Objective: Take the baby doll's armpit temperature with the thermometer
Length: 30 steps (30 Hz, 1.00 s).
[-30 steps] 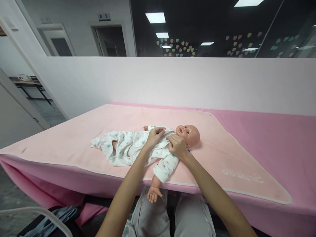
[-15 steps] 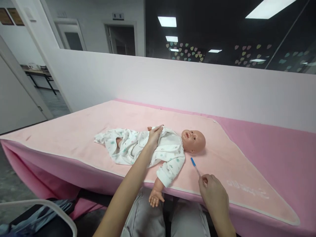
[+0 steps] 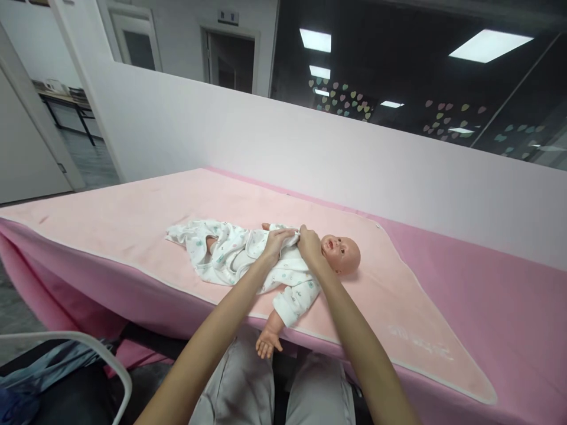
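A baby doll [image 3: 341, 254] lies on its back, head to the right, dressed in a white printed romper [image 3: 295, 271] that gapes at the front. My left hand [image 3: 277, 241] rests across its chest, fingers closed on the romper's front edge. Beside it, near the doll's neck, my right hand [image 3: 310, 243] is closed, its fingertips at the raised fabric and almost touching the left fingers. What the right fingers hold is hidden behind the hand. One doll arm [image 3: 269, 336] hangs over the near edge of the table; its other hand [image 3: 266, 226] shows on the far side.
A peach mat [image 3: 425, 319] covers the table, over a pink cloth [image 3: 500, 277]. Behind stands a low white wall [image 3: 248, 136] with dark glass above. A pale curved bar [image 3: 88, 345] and dark fabric are at the lower left; my knees [image 3: 248, 378] are below the table edge.
My right hand has moved left and away from me, from the mat to the doll's chest. The slim blue-ended stick it held is now out of sight. My left fingers have closed on the fabric.
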Available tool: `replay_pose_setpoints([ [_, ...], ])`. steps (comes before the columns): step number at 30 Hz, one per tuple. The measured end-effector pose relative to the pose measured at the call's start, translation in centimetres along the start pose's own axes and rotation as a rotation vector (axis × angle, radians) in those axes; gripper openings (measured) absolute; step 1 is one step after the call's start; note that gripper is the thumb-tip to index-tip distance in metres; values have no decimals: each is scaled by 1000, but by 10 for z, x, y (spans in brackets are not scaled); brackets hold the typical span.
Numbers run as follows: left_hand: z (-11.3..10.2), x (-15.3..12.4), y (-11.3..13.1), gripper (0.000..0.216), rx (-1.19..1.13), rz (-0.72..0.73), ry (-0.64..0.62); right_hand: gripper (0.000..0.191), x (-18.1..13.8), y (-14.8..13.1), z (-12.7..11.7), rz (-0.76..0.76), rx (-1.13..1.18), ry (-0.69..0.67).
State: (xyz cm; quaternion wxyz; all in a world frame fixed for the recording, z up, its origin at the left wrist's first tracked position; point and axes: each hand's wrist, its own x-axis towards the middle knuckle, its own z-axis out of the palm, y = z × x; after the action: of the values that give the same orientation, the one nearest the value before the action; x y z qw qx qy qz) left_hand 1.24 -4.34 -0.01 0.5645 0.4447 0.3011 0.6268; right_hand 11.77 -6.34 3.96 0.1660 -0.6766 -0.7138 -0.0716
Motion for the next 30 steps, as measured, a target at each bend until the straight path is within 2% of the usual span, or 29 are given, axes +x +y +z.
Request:
replay_pose_setpoints([
  [3, -1, -8, 3, 21, 175, 65, -68, 18, 15, 0, 25, 37, -19, -23],
  [6, 0, -2, 15, 28, 419, 16, -211, 15, 9, 6, 34, 32, -20, 20],
  [8, 2, 10, 27, 35, 636, -8, -251, 16, 5, 8, 35, 12, -29, 57],
  [9, 4, 18, 32, 37, 765, 23, -216, 16, 3, 8, 35, 2, -40, 72],
  [11, 6, 32, 35, 35, 1026, 148, -39, 17, 2, 7, 33, -14, -75, 79],
  [13, 8, 42, 28, 35, 1277, 216, 106, 20, 0, 5, 31, -33, -108, 55],
  [14, 9, 45, 21, 35, 1392, 236, 115, 22, -1, 4, 30, -42, -117, 36],
  [17, 8, 47, -2, 35, 1582, 253, 6, 30, -6, 1, 26, -76, -122, -5],
  [20, 5, 44, -14, 45, 1706, 235, -71, 31, -11, 5, 17, -128, -102, -33],
  [23, 2, 41, -15, 59, 1808, 252, -59, 28, -11, 25, -2, -239, 29, -62],
  [24, 2, 40, -15, 62, 1819, 257, -59, 28, -9, 37, -10, -295, 161, -41],
  [25, 1, 39, -14, 63, 1826, 260, -74, 30, -6, 50, -18, -283, 290, 6],
  [28, 1, 40, -12, 65, 1830, 269, -131, 33, 2, 94, -32, -110, 484, 134],
  [30, 2, 42, -11, 64, 1815, 281, -167, 27, 4, 121, -30, 33, 541, 128],
])
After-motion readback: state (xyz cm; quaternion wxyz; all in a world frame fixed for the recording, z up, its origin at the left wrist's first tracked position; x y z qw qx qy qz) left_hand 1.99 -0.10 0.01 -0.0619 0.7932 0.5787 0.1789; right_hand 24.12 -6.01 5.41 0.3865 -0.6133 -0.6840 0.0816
